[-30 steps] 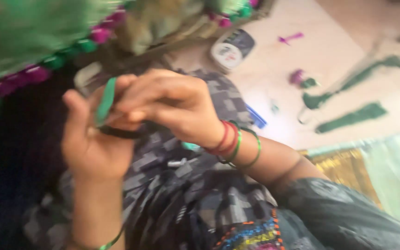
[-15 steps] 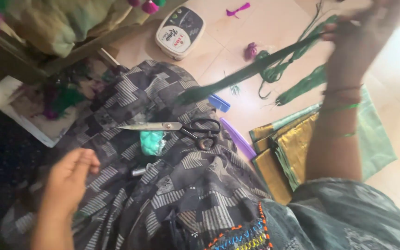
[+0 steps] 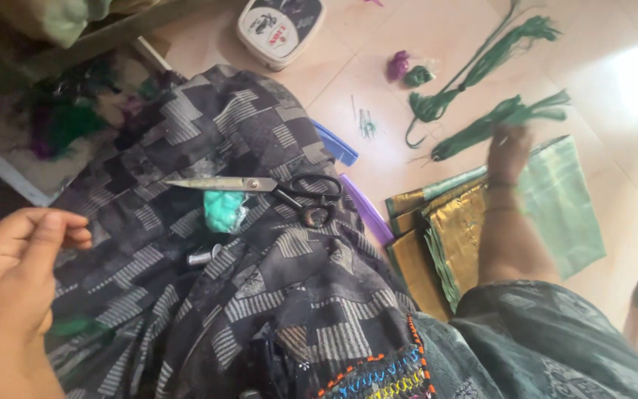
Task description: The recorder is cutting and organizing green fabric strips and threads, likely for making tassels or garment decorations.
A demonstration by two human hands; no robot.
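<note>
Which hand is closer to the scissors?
Left. The left hand hovers just left of the scissors; the right hand reaches farther away, toward the green tassels.

Single head camera looks steeply down from close above my lap point(image 3: 260, 295), floor point(image 3: 422, 66) ahead, my left hand point(image 3: 16, 273) nearest the lens.

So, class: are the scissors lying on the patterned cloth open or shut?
Shut. The scissors lie flat on the patterned cloth; their blades form one closed point toward the left, and the two black handle loops sit together.
</note>
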